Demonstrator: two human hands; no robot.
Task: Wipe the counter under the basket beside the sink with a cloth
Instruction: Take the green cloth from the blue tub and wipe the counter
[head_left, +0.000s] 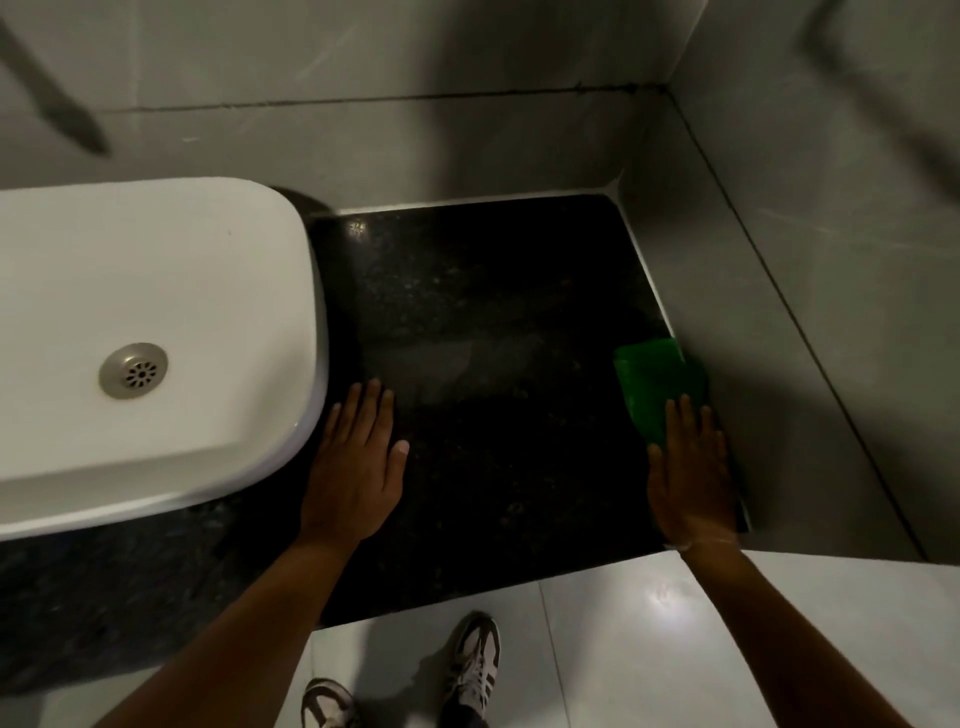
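Palms lie flat on the dark counter (483, 364): our left hand (358, 467), at seven o'clock, is spread and gripping nothing, just beside the white sink (156, 322). Our right hand (691, 478), at four o'clock, presses with fingers extended on the green cloth (657, 379), which sits against the wall at three o'clock. No basket is in view, so the patch looks bare for wiping. We judge the cloth could slide out from under an unclenched palm, or bunch against the wall.
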